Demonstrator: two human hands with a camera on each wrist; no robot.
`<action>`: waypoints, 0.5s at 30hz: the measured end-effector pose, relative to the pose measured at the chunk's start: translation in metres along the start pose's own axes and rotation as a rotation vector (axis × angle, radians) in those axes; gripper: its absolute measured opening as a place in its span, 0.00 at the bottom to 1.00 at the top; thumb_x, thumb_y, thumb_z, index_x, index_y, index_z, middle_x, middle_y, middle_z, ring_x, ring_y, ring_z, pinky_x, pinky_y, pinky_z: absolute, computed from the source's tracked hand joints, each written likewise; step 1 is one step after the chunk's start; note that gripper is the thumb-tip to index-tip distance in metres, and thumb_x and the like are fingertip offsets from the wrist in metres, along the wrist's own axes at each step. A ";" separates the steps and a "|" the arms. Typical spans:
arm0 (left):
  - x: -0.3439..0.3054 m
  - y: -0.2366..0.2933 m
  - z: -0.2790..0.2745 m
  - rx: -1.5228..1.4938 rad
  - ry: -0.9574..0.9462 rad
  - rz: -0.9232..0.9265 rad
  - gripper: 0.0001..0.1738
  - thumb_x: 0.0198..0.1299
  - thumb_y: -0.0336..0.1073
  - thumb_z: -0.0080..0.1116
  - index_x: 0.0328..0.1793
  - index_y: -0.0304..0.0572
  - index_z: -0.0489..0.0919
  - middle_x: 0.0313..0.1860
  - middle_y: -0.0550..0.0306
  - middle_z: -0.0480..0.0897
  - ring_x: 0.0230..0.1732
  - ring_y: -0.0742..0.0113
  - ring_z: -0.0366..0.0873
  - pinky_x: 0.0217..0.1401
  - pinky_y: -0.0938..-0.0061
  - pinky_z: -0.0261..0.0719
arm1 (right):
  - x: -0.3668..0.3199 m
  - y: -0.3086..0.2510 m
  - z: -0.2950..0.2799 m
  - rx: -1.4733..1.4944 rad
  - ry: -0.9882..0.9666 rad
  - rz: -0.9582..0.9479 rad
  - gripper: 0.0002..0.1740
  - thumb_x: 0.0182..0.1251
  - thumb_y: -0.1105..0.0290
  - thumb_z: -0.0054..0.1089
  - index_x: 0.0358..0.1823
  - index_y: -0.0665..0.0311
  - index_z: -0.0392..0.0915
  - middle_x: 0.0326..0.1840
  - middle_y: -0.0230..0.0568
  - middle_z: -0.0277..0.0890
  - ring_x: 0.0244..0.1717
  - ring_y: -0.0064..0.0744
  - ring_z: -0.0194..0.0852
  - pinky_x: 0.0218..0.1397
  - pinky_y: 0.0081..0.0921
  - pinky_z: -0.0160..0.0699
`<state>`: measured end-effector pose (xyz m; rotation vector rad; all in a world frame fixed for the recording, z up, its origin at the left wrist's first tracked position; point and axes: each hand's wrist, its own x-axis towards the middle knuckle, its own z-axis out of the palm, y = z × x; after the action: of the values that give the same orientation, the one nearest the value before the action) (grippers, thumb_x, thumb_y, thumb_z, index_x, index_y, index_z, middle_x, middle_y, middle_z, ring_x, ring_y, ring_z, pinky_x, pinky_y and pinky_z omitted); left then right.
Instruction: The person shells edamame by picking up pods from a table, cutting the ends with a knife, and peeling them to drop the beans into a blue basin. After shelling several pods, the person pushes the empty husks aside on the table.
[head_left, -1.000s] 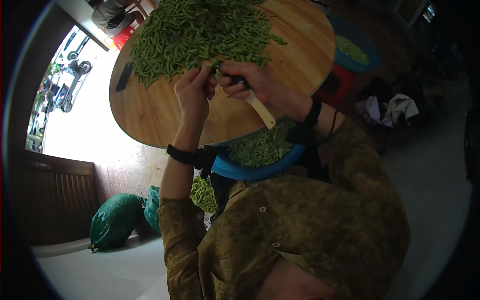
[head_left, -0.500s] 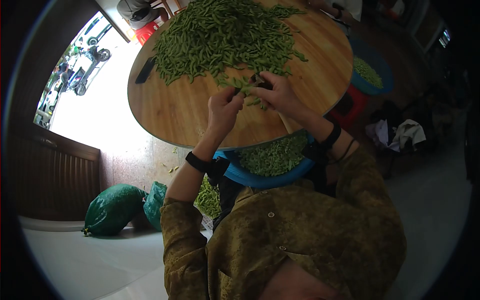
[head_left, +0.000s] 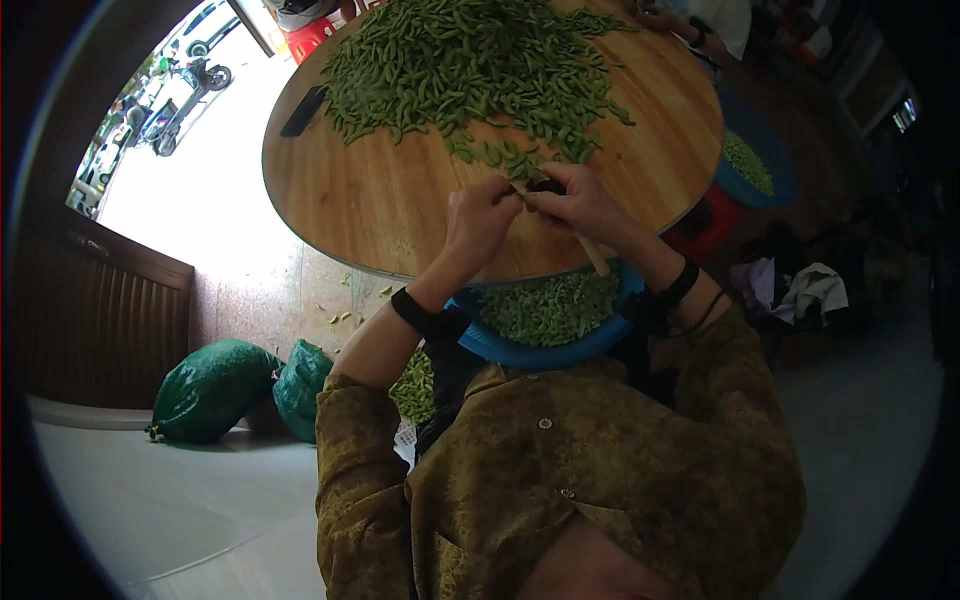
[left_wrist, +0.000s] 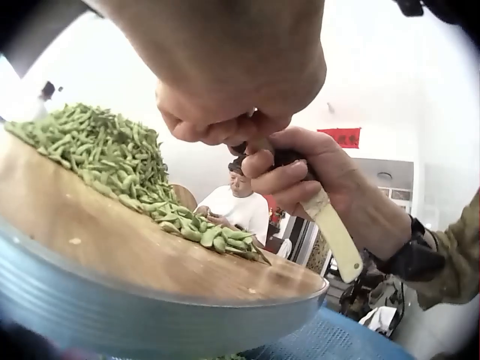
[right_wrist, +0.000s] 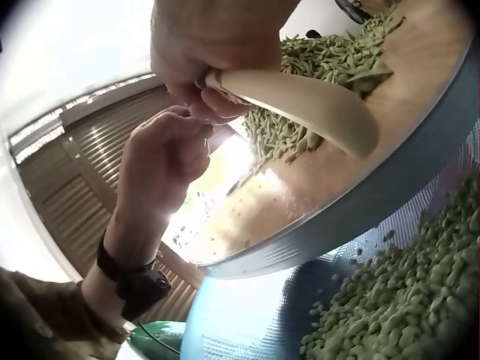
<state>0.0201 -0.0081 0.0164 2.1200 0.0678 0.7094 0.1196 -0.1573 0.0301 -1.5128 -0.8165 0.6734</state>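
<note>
My right hand (head_left: 590, 208) curls round a knife with a cream-coloured handle (left_wrist: 336, 236), which sticks out below the fist. Close against it, my left hand (head_left: 478, 225) has its fingers bent and pinches a green bean pod (head_left: 528, 200), mostly hidden by fingers. The two hands meet above the near part of the round wooden table (head_left: 370, 210). Just beyond the fingertips, a heap of green bean pods (head_left: 450, 70) spreads over the far side, with several loose pods at its front.
Below the table edge, a blue basin (head_left: 500, 350) holds shelled green beans (right_wrist: 405, 292). A dark flat object (head_left: 304, 112) lies left of the heap. Another blue basin (head_left: 780, 190) stands at the right. Green sacks (head_left: 215, 390) lie on the floor. A person (left_wrist: 238, 202) sits across the table.
Half a second ago the hands were a little apart with pods between them; now they are close together, and loose pods lie just beyond. The head view has shifted slightly.
</note>
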 end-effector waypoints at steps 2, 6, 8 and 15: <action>0.004 -0.003 -0.004 -0.243 -0.124 -0.206 0.09 0.54 0.32 0.56 0.31 0.31 0.80 0.16 0.60 0.73 0.17 0.74 0.69 0.21 0.73 0.64 | 0.002 0.005 -0.003 0.012 -0.050 0.007 0.06 0.64 0.71 0.60 0.33 0.66 0.73 0.19 0.29 0.69 0.16 0.14 0.65 0.16 0.16 0.60; 0.005 -0.002 -0.008 -0.258 -0.241 -0.297 0.09 0.55 0.32 0.55 0.31 0.31 0.79 0.17 0.61 0.74 0.16 0.74 0.69 0.19 0.76 0.63 | 0.004 0.021 -0.005 -0.125 -0.032 -0.053 0.05 0.61 0.74 0.59 0.32 0.66 0.72 0.21 0.30 0.69 0.20 0.16 0.68 0.20 0.19 0.64; 0.004 0.002 -0.008 -0.411 -0.335 -0.486 0.08 0.56 0.32 0.54 0.32 0.32 0.79 0.17 0.61 0.74 0.16 0.75 0.69 0.18 0.78 0.64 | 0.004 0.024 -0.003 -0.269 -0.006 -0.137 0.06 0.59 0.74 0.59 0.32 0.66 0.71 0.21 0.31 0.68 0.22 0.18 0.69 0.22 0.22 0.65; -0.003 0.004 0.007 -0.223 -0.295 -0.416 0.07 0.54 0.28 0.53 0.28 0.31 0.77 0.18 0.55 0.78 0.18 0.68 0.77 0.19 0.74 0.69 | 0.002 0.017 0.009 -0.693 0.061 -0.158 0.10 0.52 0.75 0.56 0.35 0.71 0.70 0.27 0.50 0.74 0.32 0.42 0.79 0.35 0.35 0.74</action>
<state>0.0204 -0.0161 0.0147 1.8903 0.2490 0.1479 0.1156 -0.1507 0.0124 -2.0412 -1.1807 0.2217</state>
